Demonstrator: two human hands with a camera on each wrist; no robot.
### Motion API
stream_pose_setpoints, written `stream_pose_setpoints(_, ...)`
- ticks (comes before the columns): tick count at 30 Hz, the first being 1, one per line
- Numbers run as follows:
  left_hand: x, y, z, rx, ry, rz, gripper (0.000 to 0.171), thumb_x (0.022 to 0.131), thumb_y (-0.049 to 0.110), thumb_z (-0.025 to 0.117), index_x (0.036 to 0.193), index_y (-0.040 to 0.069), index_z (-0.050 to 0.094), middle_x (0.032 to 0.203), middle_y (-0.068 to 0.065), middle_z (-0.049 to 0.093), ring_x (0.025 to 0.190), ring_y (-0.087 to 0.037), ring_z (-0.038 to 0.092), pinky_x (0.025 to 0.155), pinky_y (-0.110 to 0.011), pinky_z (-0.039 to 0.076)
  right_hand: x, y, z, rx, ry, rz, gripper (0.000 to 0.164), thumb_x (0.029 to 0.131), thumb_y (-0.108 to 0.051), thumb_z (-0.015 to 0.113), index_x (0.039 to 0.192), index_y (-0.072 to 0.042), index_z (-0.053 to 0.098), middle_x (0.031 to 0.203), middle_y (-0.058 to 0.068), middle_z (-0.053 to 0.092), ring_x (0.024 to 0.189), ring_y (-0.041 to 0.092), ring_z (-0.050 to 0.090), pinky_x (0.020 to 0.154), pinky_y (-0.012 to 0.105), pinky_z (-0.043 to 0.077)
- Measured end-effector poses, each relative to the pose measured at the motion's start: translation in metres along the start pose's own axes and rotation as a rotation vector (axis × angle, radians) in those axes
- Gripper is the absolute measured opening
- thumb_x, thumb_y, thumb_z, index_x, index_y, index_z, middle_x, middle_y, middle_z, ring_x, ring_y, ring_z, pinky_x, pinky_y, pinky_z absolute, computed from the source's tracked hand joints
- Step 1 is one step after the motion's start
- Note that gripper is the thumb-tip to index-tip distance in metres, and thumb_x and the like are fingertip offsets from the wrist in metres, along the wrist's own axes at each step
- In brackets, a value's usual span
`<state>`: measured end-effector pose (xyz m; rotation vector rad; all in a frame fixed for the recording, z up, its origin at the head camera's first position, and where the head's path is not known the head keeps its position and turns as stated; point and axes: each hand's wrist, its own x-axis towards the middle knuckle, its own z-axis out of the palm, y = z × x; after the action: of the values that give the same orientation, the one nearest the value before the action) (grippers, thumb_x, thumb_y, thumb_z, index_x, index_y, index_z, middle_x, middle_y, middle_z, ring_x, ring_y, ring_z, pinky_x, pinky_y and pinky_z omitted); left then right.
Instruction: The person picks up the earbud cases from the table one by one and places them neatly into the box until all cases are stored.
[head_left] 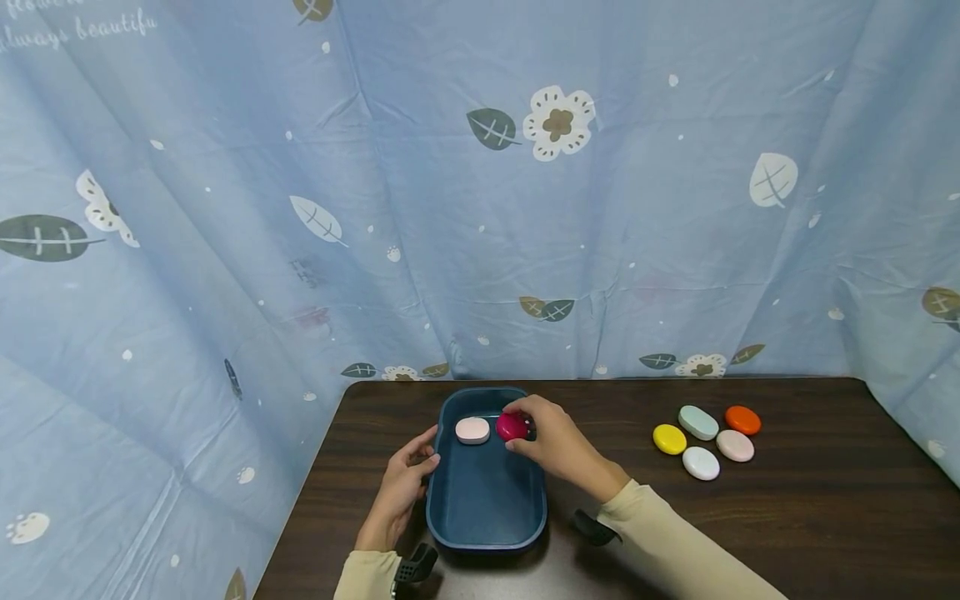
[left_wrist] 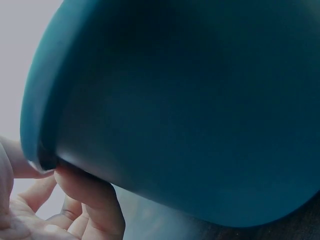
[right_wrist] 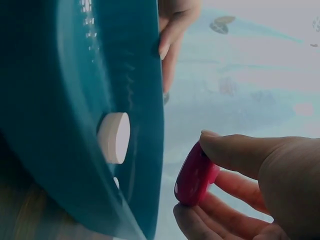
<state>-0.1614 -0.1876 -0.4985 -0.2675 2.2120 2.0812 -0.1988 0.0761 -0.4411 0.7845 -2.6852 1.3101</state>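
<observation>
A deep blue tray [head_left: 487, 508] with rounded corners and a raised rim stands on the table. My left hand [head_left: 402, 490] grips its left rim; in the left wrist view the thumb and curled fingers [left_wrist: 92, 195] pinch the edge. Over the tray's far right part, my right hand [head_left: 558, 442] pinches a glossy magenta oval piece [head_left: 512, 427] between thumb and fingers. The right wrist view shows this magenta piece [right_wrist: 192, 177] as a thick, rounded, soap-like shape above the rim. Inside the tray, a pale pink oval piece [head_left: 472, 431] lies toward the far left.
To the right on the dark wooden table [head_left: 825, 500] several oval pieces lie grouped: yellow [head_left: 669, 439], pale green [head_left: 698, 422], orange-red [head_left: 742, 420], light pink [head_left: 735, 446] and white [head_left: 701, 463]. A blue patterned curtain [head_left: 480, 208] hangs behind the table and along its left.
</observation>
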Motion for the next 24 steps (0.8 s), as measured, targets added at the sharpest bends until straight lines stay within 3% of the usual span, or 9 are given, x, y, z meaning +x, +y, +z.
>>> stream_pose_setpoints(8, 0.000, 0.000, -0.001, 0.003, -0.002, -0.001, 0.048, 0.109, 0.004, 0.054, 0.157, 0.006, 0.050, 0.114, -0.009, 0.049, 0.099, -0.027, 0.051, 0.067, -0.031, 0.046, 0.007, -0.005, 0.011, 0.018, -0.050, -0.018, 0.042, 0.086, -0.004, 0.087, 0.123, 0.002, 0.070, 0.118, 0.015, 0.069, 0.105, 0.031, 0.069, 0.086, 0.048, 0.062)
stream_pose_setpoints(24, 0.003, 0.000, 0.000, -0.004, 0.008, -0.012, 0.048, 0.108, 0.004, 0.055, 0.155, 0.006, 0.052, 0.114, -0.009, 0.050, 0.096, -0.026, 0.051, 0.064, -0.027, 0.046, 0.022, -0.015, 0.032, -0.043, -0.177, -0.015, 0.042, 0.087, -0.006, 0.087, 0.124, 0.004, 0.070, 0.117, 0.016, 0.070, 0.099, 0.026, 0.068, 0.086, 0.043, 0.061)
